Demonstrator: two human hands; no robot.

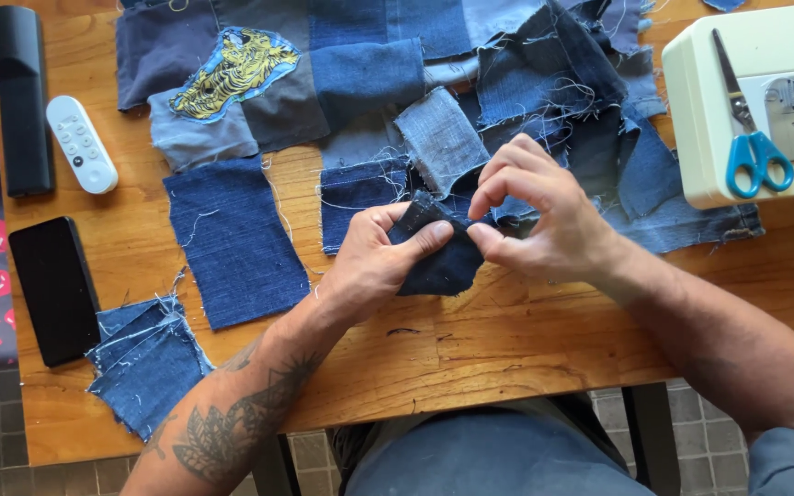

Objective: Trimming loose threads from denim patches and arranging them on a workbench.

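Observation:
My left hand point(374, 262) and my right hand point(539, 216) both pinch a small dark denim patch point(443, 266) above the wooden table point(470, 349). Thumb and fingers of each hand meet at the patch's upper edge. Around it lie more denim pieces: a large dark blue rectangle point(232, 239), a mid-blue piece point(356, 193), a pale grey-blue square point(440, 138) and a heap of frayed scraps point(581, 83).
A sewn patchwork with a yellow embroidered emblem point(232, 69) lies at the back. A stack of denim squares point(144, 363) sits front left. A black phone point(55, 289), white remote point(82, 144) and black bar-shaped device point(22, 96) lie left. Blue-handled scissors point(751, 138) rest on a white sewing machine point(700, 119).

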